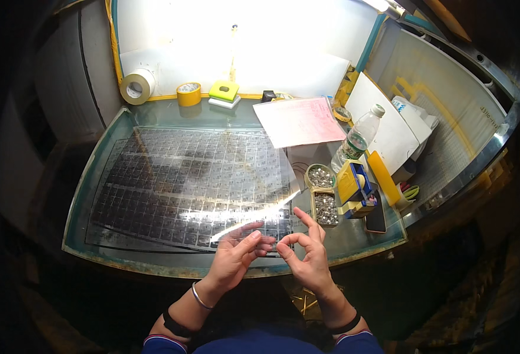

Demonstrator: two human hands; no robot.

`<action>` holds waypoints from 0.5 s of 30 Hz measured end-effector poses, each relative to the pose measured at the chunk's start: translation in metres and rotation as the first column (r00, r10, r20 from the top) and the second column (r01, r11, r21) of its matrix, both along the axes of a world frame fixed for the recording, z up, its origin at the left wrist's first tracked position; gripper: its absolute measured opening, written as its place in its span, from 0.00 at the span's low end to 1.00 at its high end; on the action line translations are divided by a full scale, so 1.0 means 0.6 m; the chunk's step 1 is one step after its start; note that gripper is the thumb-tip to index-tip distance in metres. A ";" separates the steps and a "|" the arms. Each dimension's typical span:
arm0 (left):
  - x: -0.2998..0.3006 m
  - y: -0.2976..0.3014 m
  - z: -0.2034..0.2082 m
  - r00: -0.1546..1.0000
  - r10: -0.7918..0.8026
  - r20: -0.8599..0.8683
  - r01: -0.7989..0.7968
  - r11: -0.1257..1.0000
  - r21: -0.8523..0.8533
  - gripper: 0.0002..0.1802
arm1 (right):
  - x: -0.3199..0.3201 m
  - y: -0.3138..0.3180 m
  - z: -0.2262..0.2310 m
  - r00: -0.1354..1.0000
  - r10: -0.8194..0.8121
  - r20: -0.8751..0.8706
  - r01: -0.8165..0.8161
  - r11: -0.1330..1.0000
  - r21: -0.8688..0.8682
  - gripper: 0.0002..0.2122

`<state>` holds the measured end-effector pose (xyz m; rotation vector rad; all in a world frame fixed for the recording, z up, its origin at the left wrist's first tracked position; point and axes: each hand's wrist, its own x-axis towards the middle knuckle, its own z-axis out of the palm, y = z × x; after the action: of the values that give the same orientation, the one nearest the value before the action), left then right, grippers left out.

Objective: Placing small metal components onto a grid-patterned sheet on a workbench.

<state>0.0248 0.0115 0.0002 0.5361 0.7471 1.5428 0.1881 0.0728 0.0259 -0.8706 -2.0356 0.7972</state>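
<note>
A large clear plastic sheet (212,171) printed with a grid of small dark patterns spreads over the glass-topped table, a bright glare streak across its near part. At its near right corner my left hand (236,253) grips it, thumb on top, fingers showing through from beneath. Just to the right, my right hand (308,255) pinches thumb and index fingertip together beside that corner, its other fingers raised. Whatever lies in this pinch is too small to make out. Close by stand a round tub (320,176) and a square tub (325,207) of small shiny metal pieces.
Behind the tubs are a tape dispenser (354,187), a plastic bottle (359,137) and a pink paper (301,121). Along the back sit a white tape roll (138,87), a yellow tape roll (189,94) and a green hole punch (224,91). A dark phone-like slab (376,215) lies at right.
</note>
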 end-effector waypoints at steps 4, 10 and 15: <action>0.000 0.001 -0.001 1.000 -0.007 0.002 0.007 1.000 0.002 0.18 | -0.003 -0.003 0.001 0.998 -0.042 0.051 0.039 0.998 0.053 0.05; 0.000 0.000 -0.003 1.000 0.002 0.013 -0.002 1.000 -0.002 0.18 | -0.018 -0.005 -0.016 0.960 -0.232 -0.157 0.253 0.959 0.129 0.14; 0.003 0.000 0.008 0.999 0.029 0.044 -0.029 0.999 0.015 0.17 | 0.027 0.029 -0.028 0.873 -0.121 -0.472 -0.224 0.761 -0.609 0.08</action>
<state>0.0267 0.0115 0.0050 0.5034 0.7127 1.5835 0.2041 0.0902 0.0090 -0.8530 -1.3240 1.6399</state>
